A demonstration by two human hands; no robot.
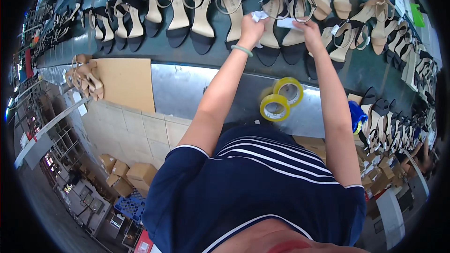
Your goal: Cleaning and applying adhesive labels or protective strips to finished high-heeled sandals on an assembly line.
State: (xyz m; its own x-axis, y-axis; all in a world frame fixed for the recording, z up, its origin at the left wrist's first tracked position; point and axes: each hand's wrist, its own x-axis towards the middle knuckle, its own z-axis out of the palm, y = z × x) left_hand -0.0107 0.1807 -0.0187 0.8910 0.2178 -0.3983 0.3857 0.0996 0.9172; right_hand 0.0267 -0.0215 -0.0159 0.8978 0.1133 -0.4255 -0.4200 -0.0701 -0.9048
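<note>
Both my arms reach out over a dark conveyor belt [220, 54] lined with high-heeled sandals. My left hand [251, 29] is closed around a crumpled piece of white paper [258, 16] above a beige and black sandal [269, 33]. My right hand [311, 32] pinches another white paper piece [287, 22] next to the ankle strap of a neighbouring sandal [300, 18]. A pale green bracelet [242, 49] circles my left wrist.
Two yellow tape rolls [281, 98] lie on the metal ledge [187, 89] before the belt. A cardboard sheet [126, 82] and a few beige sandals [86, 77] sit at left. More sandals [398, 126] crowd the right. Cardboard boxes [126, 175] stand on the floor below.
</note>
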